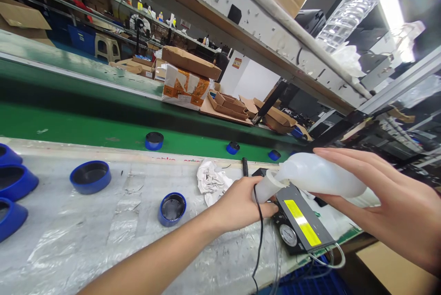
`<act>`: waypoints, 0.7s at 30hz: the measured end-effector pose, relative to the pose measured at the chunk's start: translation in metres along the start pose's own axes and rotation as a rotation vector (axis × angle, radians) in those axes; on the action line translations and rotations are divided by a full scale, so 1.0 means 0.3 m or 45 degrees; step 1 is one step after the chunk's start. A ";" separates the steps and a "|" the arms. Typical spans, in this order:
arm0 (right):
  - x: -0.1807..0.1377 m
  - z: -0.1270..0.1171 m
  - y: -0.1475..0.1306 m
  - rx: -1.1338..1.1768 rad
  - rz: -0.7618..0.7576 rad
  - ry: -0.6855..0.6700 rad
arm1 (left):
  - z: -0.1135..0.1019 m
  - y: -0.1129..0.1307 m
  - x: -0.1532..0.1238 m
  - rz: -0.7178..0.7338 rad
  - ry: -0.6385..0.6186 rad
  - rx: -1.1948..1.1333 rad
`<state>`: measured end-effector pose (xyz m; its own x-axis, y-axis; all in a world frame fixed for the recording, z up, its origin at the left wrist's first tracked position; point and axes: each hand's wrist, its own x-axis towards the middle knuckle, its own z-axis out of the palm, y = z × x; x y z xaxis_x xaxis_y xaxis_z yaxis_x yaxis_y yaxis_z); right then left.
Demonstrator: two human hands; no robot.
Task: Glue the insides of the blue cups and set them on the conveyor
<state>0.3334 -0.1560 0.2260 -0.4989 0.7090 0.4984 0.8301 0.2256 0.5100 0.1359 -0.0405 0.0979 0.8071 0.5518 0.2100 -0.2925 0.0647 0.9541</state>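
My left hand (239, 205) is closed around a short, whitish, see-through barrel (266, 188) with a flanged open end, much like a dispensing syringe barrel. My right hand (389, 194) grips a soft, milky plastic bottle (320, 174) tipped on its side, its narrow end against the barrel's open mouth. What is inside either one cannot be made out. Just below and behind the hands sits a black control box (299, 221) with a round pressure gauge (288, 235) and a yellow label. A black cable (261, 235) hangs down by my left hand.
Blue round cups with dark insides stand on the plastic-covered bench, one (172, 209) near my left forearm, another (90, 177) further left. More sit on the green conveyor belt (113, 125). Crumpled white paper (213, 181) lies beside my left hand. Cardboard boxes (186, 86) stand behind the belt.
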 end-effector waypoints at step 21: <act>-0.026 0.032 -0.061 0.038 0.117 0.034 | 0.002 -0.003 0.000 0.066 0.129 0.156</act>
<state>0.3244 -0.1594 0.2060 -0.4264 0.7095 0.5611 0.8796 0.1804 0.4402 0.1366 -0.0411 0.0973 0.7348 0.6333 0.2429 -0.2626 -0.0645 0.9627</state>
